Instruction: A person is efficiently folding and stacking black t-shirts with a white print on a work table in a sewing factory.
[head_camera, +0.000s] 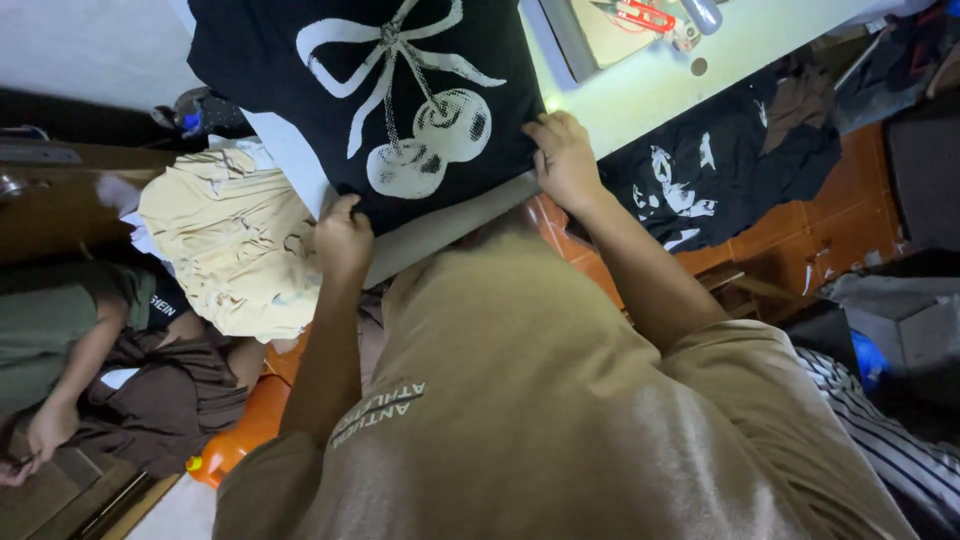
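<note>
Both hands grip the near hem of a black garment: the left hand (343, 238) is closed on the lower left edge, fingers curled over the cloth, and the right hand (563, 160) pinches the lower right edge with its fingers pressed into the fabric.

In the head view, the black garment (300, 90) lies flat on a pale surface (650, 90), its printed side up, showing a white bow and two round cherries. The cloth spreads away from the person, toward the top of the frame, so its long axis runs from the hands outward across the surface; the hem between the two hands lies along the surface's near edge, tilted so the right hand sits farther up the frame than the left. Both hands touch the garment, one at each lower corner, neither nearer than the other.

Beside the left hand, a heap of cream cloth (235, 245) hangs off the surface's left side. Beyond the right hand, a flat grey tray (590, 45) with red snips (645, 15) rests at the far edge of the surface. On the orange floor (810, 230) to the right lies another dark printed garment (700, 175). At the lower left another person (60, 340) in a green top sits low, hands well apart from the work
</note>
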